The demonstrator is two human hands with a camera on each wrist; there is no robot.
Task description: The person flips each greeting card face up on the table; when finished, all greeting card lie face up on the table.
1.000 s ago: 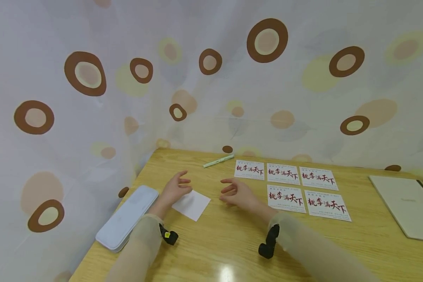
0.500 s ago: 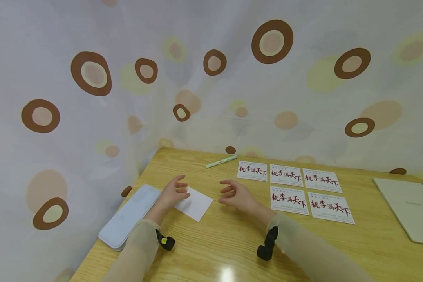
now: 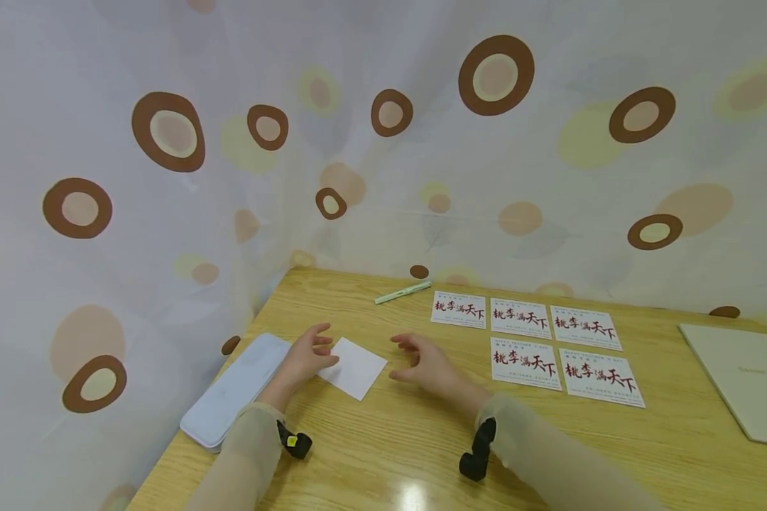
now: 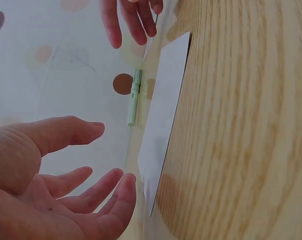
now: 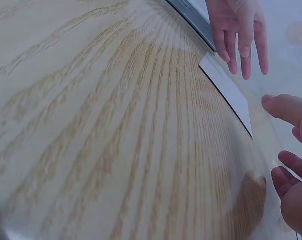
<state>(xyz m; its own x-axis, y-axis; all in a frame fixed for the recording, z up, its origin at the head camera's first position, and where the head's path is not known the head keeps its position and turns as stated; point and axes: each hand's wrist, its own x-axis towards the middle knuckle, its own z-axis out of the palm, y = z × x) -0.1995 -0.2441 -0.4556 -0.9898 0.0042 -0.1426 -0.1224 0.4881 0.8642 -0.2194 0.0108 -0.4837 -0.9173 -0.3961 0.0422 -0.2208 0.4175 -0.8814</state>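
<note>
A blank white card point(image 3: 356, 370) lies on the wooden table between my two hands. My left hand point(image 3: 307, 360) hovers over its left edge, fingers relaxed and holding nothing. To the card's right is my right hand point(image 3: 430, 367), raised over the table with thumb and fingers loosely bent and nothing between them. The left wrist view shows the left thumb and fingers point(image 4: 118, 197) spread apart beside the card point(image 4: 166, 110). In the right wrist view the right thumb point(image 5: 286, 107) stands apart from its fingers, with the card point(image 5: 228, 92) flat beyond.
Several white cards with red Chinese lettering point(image 3: 525, 360) lie in two rows right of the right hand. A pale green pen point(image 3: 403, 292) lies at the back. A light blue-grey case point(image 3: 233, 390) sits at the left edge, and a cream flat pad or book point(image 3: 735, 376) at the far right.
Both hands have drawn slightly back toward the person, and the left hand uncovers more of the blank card. The head view has shifted a little. The things on the table stay in place.
</note>
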